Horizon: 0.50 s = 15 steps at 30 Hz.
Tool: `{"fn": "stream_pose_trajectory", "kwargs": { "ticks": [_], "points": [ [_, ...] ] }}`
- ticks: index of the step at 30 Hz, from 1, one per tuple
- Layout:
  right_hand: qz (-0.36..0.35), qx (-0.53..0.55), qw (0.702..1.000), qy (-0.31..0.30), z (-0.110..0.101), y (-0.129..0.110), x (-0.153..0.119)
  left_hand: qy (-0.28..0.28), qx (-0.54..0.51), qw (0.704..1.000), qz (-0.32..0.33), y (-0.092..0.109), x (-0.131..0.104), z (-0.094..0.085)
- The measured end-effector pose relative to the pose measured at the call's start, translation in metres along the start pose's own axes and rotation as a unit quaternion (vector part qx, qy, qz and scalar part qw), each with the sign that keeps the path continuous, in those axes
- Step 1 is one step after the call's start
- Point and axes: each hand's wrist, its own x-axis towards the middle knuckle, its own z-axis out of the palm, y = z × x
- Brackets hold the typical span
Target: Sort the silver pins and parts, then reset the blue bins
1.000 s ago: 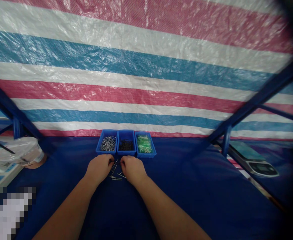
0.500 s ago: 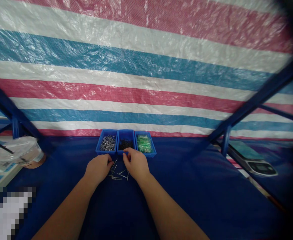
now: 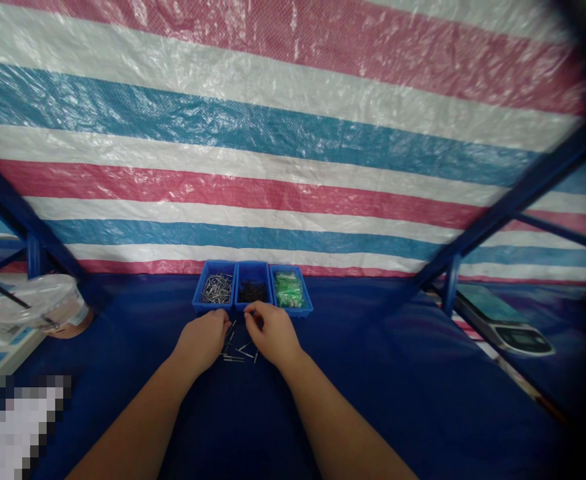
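Note:
My left hand (image 3: 203, 339) is closed, fingertips pressed together beside several loose thin metal pins (image 3: 233, 359) on the blue table. What it pinches, if anything, is hidden. Across the pins, my right hand (image 3: 275, 335) has thumb and forefinger brought together just in front of the middle blue bin (image 3: 253, 268); anything between them is too small to make out. Dark small parts (image 3: 251, 292) lie in that bin. The left blue bin (image 3: 201, 308) holds many silver metal pins (image 3: 217, 288). Green and clear plastic pieces (image 3: 289, 291) fill the right blue bin (image 3: 300, 311).
A striped plastic sheet (image 3: 273, 180) hangs behind the blue table (image 3: 383, 387). Blue frame bars (image 3: 503, 200) slope down at both sides. On the left are a clear round tub (image 3: 57, 303) and a power strip (image 3: 3, 353); a digital scale (image 3: 517, 333) stands right.
My right hand has drawn back slightly from the middle bin, its fingertips lower. The fingers of my left hand have closed further together near the loose pins.

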Motion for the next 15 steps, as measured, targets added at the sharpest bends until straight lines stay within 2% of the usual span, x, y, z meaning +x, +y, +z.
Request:
{"fn": "stream_pose_trajectory", "kwargs": {
  "ticks": [6,11,13,15],
  "points": [
    [0.008,0.144,0.989,-0.022,0.004,0.004,-0.002,0.072,-0.112,0.987,0.086,0.01,-0.003,-0.004],
    [0.056,0.302,0.951,-0.033,0.01,0.012,-0.002,0.083,-0.191,0.967,0.146,0.014,-0.005,-0.005],
    [0.062,0.339,0.939,-0.021,0.01,0.015,-0.001,0.103,-0.202,0.963,0.143,0.014,-0.004,-0.006],
    [0.06,0.344,0.937,0.026,0.01,0.019,0.001,0.131,-0.206,0.961,0.128,0.014,-0.004,-0.007]
  ]
}}
